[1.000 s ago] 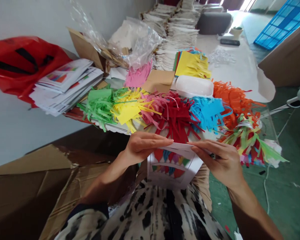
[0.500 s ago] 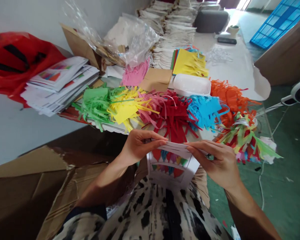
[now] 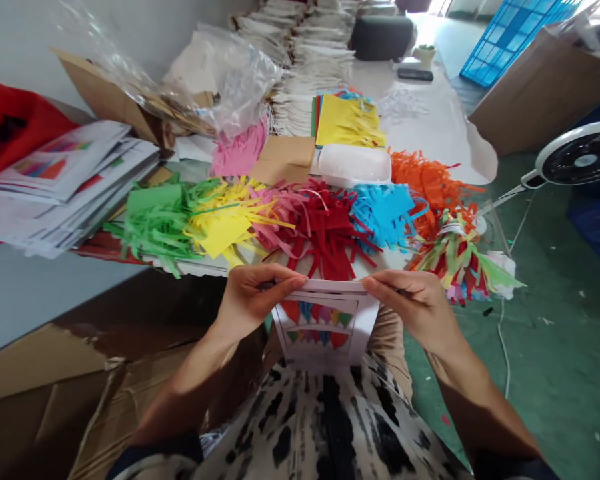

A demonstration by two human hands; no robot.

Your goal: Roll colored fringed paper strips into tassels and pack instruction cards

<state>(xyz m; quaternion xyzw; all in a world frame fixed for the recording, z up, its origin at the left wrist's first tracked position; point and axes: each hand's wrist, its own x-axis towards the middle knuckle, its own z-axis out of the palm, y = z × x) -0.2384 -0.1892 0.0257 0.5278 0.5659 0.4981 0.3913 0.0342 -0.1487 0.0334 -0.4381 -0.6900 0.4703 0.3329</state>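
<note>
A printed white sheet (image 3: 321, 337), with pictures of colourful tassels on it, hangs in front of my shirt, above my lap. My left hand (image 3: 255, 297) pinches its top edge at the left corner, thumb and fingers pressed together. At the opposite corner my right hand (image 3: 413, 300) grips the same edge. Along that top edge runs a narrow folded strip. Just beyond my hands, at the table's front edge, lie dark red tissue tassels (image 3: 327, 230) and a yellow bundle (image 3: 225, 223). How many layers of paper I hold cannot be made out.
Green (image 3: 157, 213), blue (image 3: 387, 210) and orange tassels (image 3: 430, 187) line the table front. A white plastic tray (image 3: 355, 165) sits behind them. Printed sheets (image 3: 75, 180) are stacked at the left, a fan (image 3: 580, 157) stands at the right, and a cardboard box (image 3: 40, 400) is lower left.
My view has shifted to the right, so the table things appear further left. Both hands keep their hold; the sheet's top edge now looks straighter and flatter, with the hands slightly further apart.
</note>
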